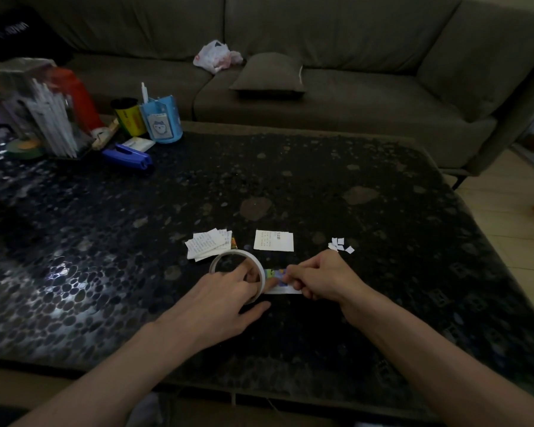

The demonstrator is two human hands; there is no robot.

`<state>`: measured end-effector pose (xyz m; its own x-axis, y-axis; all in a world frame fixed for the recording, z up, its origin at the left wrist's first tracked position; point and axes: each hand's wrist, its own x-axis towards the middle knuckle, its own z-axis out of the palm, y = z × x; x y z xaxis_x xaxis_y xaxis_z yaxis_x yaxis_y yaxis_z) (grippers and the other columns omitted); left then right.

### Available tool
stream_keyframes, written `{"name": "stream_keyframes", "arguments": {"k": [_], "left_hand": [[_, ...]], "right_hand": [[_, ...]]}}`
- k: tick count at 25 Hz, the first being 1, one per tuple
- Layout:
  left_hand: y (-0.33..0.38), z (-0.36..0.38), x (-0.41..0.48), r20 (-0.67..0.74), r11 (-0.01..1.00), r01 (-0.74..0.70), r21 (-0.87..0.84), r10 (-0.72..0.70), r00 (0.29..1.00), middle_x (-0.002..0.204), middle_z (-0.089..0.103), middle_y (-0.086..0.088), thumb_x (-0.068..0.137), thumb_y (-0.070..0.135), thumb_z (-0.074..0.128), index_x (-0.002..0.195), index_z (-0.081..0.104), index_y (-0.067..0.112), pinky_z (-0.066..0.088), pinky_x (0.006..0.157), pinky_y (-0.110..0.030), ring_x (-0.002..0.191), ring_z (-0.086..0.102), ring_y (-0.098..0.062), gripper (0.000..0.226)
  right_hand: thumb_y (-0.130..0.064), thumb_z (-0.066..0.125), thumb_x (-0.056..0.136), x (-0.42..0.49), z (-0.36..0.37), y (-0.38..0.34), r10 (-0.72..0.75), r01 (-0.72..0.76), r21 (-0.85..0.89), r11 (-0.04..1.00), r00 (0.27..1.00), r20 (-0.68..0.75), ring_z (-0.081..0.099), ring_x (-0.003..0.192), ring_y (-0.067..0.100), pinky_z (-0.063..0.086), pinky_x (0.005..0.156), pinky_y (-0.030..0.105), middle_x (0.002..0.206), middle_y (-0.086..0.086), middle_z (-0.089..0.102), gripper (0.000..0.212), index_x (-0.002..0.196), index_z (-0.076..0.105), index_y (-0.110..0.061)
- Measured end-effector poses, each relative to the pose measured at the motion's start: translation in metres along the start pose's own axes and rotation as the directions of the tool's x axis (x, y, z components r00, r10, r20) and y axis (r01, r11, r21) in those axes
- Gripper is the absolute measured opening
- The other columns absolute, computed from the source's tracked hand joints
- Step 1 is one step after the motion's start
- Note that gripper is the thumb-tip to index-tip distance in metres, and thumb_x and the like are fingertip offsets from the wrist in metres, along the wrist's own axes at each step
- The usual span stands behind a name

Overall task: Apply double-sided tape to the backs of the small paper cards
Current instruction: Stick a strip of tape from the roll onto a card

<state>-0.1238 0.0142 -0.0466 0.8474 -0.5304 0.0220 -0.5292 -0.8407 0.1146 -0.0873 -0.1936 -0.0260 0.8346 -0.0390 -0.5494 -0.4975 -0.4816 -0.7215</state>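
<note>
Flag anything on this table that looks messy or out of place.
Small white paper scraps lie scattered on the table, right of the single card. The card pile is fanned unevenly. Nothing looks spilled or damaged.

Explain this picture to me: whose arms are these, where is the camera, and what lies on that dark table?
No machine here: these are a person's two bare arms, filmed by one wide-angle camera worn on the head, looking forward and down. The left hand holds a roll of double-sided tape, fingers through its ring. The right hand pinches a small card lying beside the roll. On the dark table lie a stack of cards, a single white card and small paper scraps. Further back is a blue stapler; a sofa stands behind.
</note>
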Motion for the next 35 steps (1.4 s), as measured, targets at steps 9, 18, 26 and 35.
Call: {"name": "stream_keyframes", "arguments": {"k": [9,18,26,35], "left_hand": [[0.005,-0.005,0.0,0.008,0.984,-0.095,0.148,0.095,0.995,0.145,0.049,0.005,0.106,0.042,0.033,0.15,0.05,0.028,0.049,0.072,-0.035,0.098,0.066,-0.02,0.049],[0.015,-0.011,0.009,0.096,0.975,-0.083,0.204,0.064,0.993,0.143,0.05,0.005,0.105,0.035,0.042,0.154,0.042,0.025,0.047,0.071,-0.037,0.099,0.066,-0.025,0.05],[0.002,-0.007,0.006,0.086,0.99,-0.049,0.129,0.038,0.996,0.138,0.05,0.011,0.098,0.037,0.044,0.159,0.028,0.042,0.039,0.067,-0.033,0.101,0.063,-0.02,0.064],[0.014,-0.011,0.007,0.054,0.98,-0.085,0.178,0.077,0.996,0.143,0.051,0.006,0.103,0.035,0.045,0.158,0.034,0.03,0.035,0.066,-0.032,0.096,0.065,-0.022,0.057]], "right_hand": [[-0.024,0.069,0.099,0.001,-0.002,0.0,0.012,-0.012,0.013,1.0,1.0,0.009,0.055,0.048,0.003,0.041,0.045,0.017,0.065,-0.004,0.07,0.022,0.084,0.082,-0.013],[-0.022,0.067,0.099,-0.008,-0.007,-0.002,0.09,-0.094,0.07,0.993,0.994,0.06,0.066,0.052,0.004,0.044,0.053,0.019,0.079,-0.002,0.081,0.018,0.095,0.082,-0.015],[-0.026,0.066,0.1,-0.003,-0.01,0.001,0.034,-0.034,-0.02,0.999,0.999,-0.02,0.066,0.05,0.001,0.044,0.045,0.016,0.072,-0.006,0.079,0.02,0.088,0.08,-0.017],[-0.041,0.08,0.089,0.006,-0.001,0.009,-0.212,0.178,-0.252,0.951,0.971,-0.114,0.069,0.076,0.002,0.056,0.066,0.022,0.083,-0.011,0.073,0.012,0.086,0.072,-0.034]]}}
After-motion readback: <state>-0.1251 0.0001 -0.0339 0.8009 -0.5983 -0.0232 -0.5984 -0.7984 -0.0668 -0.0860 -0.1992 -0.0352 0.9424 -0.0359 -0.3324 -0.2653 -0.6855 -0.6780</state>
